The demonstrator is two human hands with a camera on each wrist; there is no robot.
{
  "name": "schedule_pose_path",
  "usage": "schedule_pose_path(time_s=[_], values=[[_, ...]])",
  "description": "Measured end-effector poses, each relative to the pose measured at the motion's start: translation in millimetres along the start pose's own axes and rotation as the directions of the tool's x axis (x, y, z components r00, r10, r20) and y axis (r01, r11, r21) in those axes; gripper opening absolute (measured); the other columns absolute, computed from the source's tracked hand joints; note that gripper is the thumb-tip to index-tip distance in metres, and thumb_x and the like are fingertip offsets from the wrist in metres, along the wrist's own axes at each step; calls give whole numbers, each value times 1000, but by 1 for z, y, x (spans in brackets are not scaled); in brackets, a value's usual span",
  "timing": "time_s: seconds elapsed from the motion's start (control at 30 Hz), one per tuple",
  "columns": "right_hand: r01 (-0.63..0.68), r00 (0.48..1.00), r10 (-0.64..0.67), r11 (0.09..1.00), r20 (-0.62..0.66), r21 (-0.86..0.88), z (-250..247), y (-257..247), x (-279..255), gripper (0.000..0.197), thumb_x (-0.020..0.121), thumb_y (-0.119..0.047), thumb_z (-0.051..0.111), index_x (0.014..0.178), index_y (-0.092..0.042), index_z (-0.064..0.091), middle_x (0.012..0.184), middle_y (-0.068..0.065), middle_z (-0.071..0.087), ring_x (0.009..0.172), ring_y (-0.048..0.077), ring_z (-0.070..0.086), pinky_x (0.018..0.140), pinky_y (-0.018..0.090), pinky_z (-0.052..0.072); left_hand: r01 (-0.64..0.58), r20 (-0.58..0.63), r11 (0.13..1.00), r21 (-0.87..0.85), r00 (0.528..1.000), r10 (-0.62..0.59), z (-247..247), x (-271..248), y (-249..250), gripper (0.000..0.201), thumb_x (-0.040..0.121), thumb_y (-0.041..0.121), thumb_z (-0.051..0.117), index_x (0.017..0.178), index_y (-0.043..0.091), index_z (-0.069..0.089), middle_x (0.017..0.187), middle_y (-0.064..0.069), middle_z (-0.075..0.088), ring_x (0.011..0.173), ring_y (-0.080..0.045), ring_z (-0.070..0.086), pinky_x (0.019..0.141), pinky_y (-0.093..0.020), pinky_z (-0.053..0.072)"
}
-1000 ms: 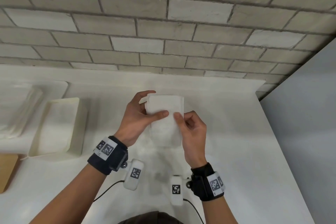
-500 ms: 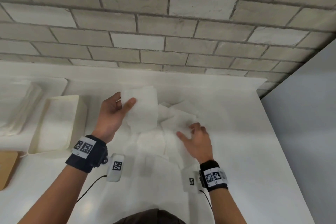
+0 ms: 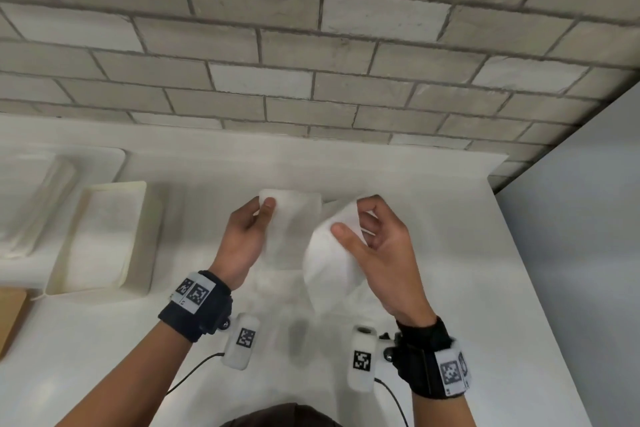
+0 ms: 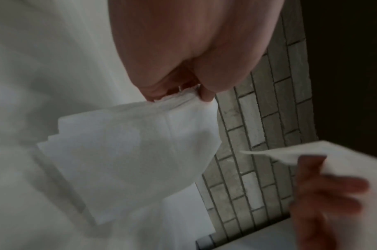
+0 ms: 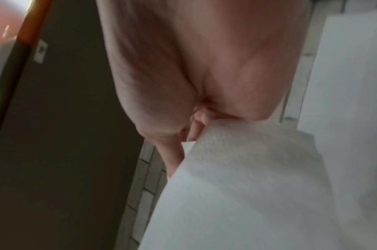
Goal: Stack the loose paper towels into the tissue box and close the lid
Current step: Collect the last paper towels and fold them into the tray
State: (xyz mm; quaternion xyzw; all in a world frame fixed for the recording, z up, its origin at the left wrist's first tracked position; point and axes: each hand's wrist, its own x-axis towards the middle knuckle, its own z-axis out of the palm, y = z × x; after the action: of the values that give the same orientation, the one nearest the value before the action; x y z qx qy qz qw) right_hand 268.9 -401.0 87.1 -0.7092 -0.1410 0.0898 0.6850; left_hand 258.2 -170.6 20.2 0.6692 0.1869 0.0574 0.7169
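My left hand (image 3: pixel 258 218) pinches a small stack of folded white paper towels (image 3: pixel 292 229) by its top left corner, held above the white counter. In the left wrist view the stack (image 4: pixel 129 152) hangs from the pinching fingers (image 4: pixel 205 96). My right hand (image 3: pixel 349 218) pinches a single white towel (image 3: pixel 329 260) that curves downward; the right wrist view shows the same towel (image 5: pixel 236 194). The cream tissue box (image 3: pixel 138 239) stands open at the left with towels stacked inside. Its lid (image 3: pixel 104 163) lies behind it.
A white counter (image 3: pixel 467 288) runs to a brick wall (image 3: pixel 311 45) at the back and a grey panel (image 3: pixel 588 253) at the right. A wooden board corner (image 3: pixel 10 315) sits at the left edge. More towels (image 3: pixel 31 218) lie left of the box.
The right hand has lifted a single towel off the counter and raised it beside the left hand's stack. The left hand has shifted back toward the centre with its stack.
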Motion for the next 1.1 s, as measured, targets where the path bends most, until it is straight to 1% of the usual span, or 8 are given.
schedule_pose_path(time_s=[0.1,0.3,0.4,0.5,0.63,0.73,0.87,1.1], values=[[-74,993,87,986,-83,146,21,4,2,31,99,-9,76,126,-16,63,112,9,81,100,33,79,83,47,64,28,42,997,-72,999,-25,13,-2,2,38,111,47,52,118,18,75,118,-20,77,111,-40,73,99,-60,55],[-186,968,207,971,-142,151,46,51,4,35,101,-7,74,131,-22,65,118,1,80,107,23,78,90,41,62,187,67,945,-268,982,-175,25,-5,9,36,116,32,44,125,12,73,124,-12,78,119,-32,73,100,-44,57],[-178,975,193,975,-110,129,49,51,6,40,101,-5,72,135,-23,63,121,-1,79,111,20,77,96,41,63,250,70,919,-304,968,-240,23,-4,10,42,116,36,41,131,10,71,125,-16,77,113,-32,76,91,-42,61],[-155,976,142,986,-167,-62,51,59,13,38,99,-10,73,131,-27,64,114,-10,80,106,11,76,96,42,63,299,106,902,-311,954,-279,23,-4,10,55,114,49,40,133,8,70,125,-18,77,116,-34,75,101,-48,56],[-154,969,126,981,-213,-119,46,70,21,33,97,-26,79,126,-32,65,106,-11,81,96,9,78,86,39,64,84,-2,991,-106,996,-85,14,2,-6,28,106,29,66,126,8,69,119,-14,79,113,-36,75,103,-64,56],[-195,895,77,953,-439,-230,12,94,36,20,99,-29,76,115,-24,65,93,-8,80,85,15,79,80,39,62,-17,-65,1000,-23,998,16,-1,5,-8,22,105,29,68,123,16,70,117,-6,80,112,-30,75,102,-60,57],[-576,791,352,704,-500,-416,-29,154,50,59,89,-55,78,132,-23,54,122,1,65,114,27,66,95,40,54,-32,-113,999,-4,993,31,-18,8,-2,22,105,31,68,122,16,70,115,-4,80,110,-28,76,99,-56,60],[-414,883,277,839,-379,-353,-36,148,49,25,93,-33,82,84,-20,63,83,-7,70,84,20,68,74,29,48,-11,-165,1000,21,986,14,-30,11,-5,24,104,34,70,118,15,69,113,-5,80,109,-29,76,96,-57,61]])
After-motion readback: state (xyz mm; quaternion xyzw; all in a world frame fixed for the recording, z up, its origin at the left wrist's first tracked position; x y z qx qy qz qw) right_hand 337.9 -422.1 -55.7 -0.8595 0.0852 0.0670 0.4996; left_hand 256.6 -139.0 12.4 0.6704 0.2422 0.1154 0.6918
